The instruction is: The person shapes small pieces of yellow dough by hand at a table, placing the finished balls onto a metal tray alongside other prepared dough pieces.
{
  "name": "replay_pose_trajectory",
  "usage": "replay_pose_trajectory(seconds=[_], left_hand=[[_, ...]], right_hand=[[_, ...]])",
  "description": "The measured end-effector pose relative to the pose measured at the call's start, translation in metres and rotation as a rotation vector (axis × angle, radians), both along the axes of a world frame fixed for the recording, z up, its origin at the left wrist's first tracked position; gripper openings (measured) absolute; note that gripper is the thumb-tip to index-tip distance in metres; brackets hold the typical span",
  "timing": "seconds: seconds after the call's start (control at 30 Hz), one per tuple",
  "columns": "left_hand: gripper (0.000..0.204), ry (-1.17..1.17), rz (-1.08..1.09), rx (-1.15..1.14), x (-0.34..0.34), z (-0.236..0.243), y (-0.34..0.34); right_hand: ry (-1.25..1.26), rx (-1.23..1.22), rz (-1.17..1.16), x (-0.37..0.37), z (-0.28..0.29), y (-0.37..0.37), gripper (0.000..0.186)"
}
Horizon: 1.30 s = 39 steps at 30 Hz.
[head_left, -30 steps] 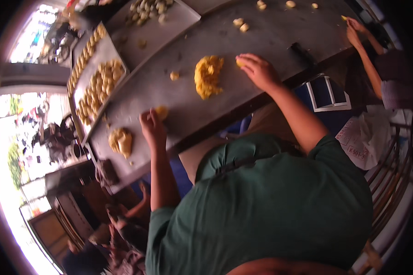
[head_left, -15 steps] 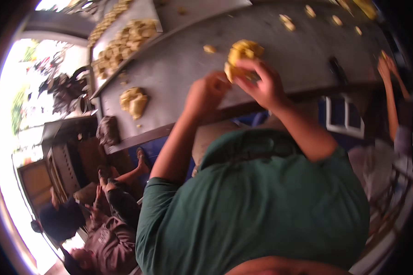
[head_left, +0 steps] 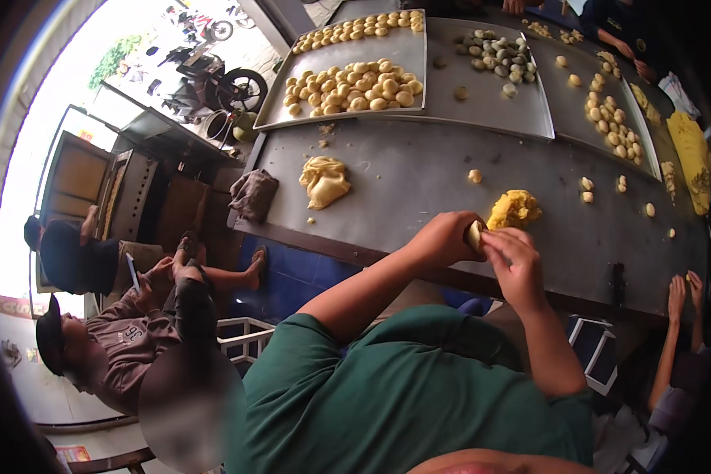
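My left hand (head_left: 453, 237) is curled round a small piece of pale dough (head_left: 474, 235), held over the table's near edge. Against that piece my right hand (head_left: 517, 267) presses its pinched fingertips; whether filling sits between them is hidden. Just beyond my hands a crumbly bright yellow lump (head_left: 516, 208) rests on the dark metal table (head_left: 403, 170). A small dough ball (head_left: 475, 176) lies farther off. To the left is a soft, pale yellow dough mass (head_left: 324, 182).
Trays of pale dough balls (head_left: 355, 85) and greyish-green balls (head_left: 502, 57) stand at the back. A brown cloth (head_left: 253, 196) lies on the left corner, a dark object (head_left: 618, 283) near the right edge. Another person's hands (head_left: 685, 292) work at right; people sit at left.
My right hand has left the yellow lump and come to the dough in my left hand. The view has shifted, showing more of the far trays.
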<state>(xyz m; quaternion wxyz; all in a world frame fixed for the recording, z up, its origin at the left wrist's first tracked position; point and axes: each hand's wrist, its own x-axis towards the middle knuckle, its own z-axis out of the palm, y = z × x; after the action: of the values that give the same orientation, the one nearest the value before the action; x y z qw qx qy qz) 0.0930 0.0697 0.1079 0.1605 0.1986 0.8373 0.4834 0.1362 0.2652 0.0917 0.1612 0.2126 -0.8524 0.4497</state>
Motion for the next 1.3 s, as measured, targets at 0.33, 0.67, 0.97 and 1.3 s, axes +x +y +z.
replay_pose_trajectory(seconds=[0.33, 0.67, 0.97, 1.3], left_hand=[[0.042, 0.05, 0.03, 0.067, 0.003, 0.001, -0.001], [0.062, 0.214, 0.038, -0.035, -0.004, -0.017, 0.014], [0.042, 0.301, -0.046, -0.165, -0.012, -0.009, 0.028], [0.031, 0.422, 0.036, 0.001, -0.006, -0.018, 0.034]], right_hand=[[-0.206, -0.077, 0.013, -0.004, 0.005, 0.0, 0.024], [-0.237, -0.076, -0.025, -0.011, -0.005, 0.013, 0.016], [-0.007, 0.35, 0.131, -0.031, 0.002, 0.027, 0.016], [-0.114, -0.026, -0.256, -0.001, 0.005, 0.003, 0.064]])
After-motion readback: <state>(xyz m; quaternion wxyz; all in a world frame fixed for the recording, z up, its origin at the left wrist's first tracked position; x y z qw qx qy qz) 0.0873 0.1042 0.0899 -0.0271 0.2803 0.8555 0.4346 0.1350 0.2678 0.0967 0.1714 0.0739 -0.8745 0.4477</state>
